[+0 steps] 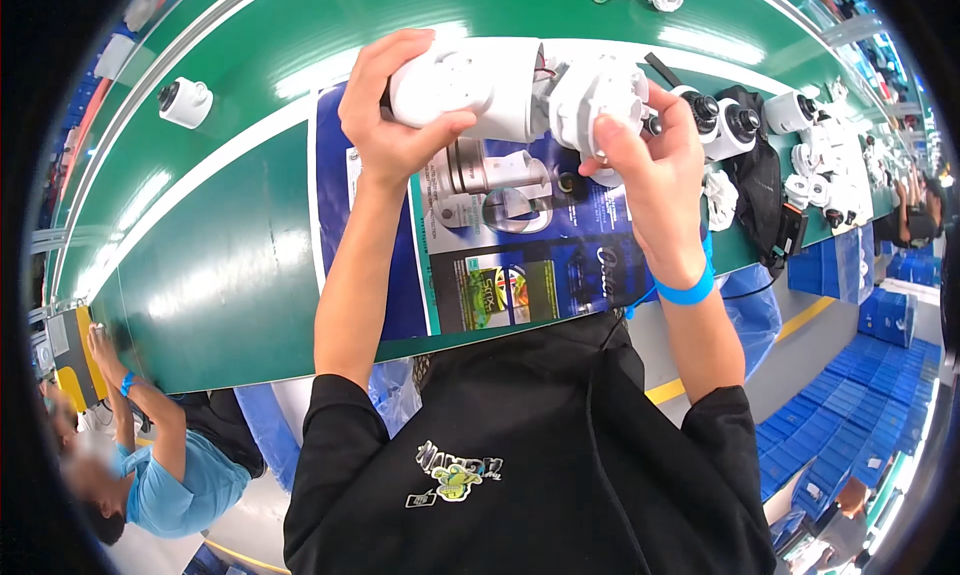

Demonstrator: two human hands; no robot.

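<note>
Black short-sleeved top (540, 445) at six o'clock, green cartoon print (458, 483), pale lettering (434, 459), blue right wristband (688, 292) at three o'clock

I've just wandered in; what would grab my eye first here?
First, at the top centre, the white cylinder in the left hand and the white ridged part in the right hand. Below them, a colourful printed sheet lies on the glossy green table. A bright blue wristband stands out on the right wrist.
</note>
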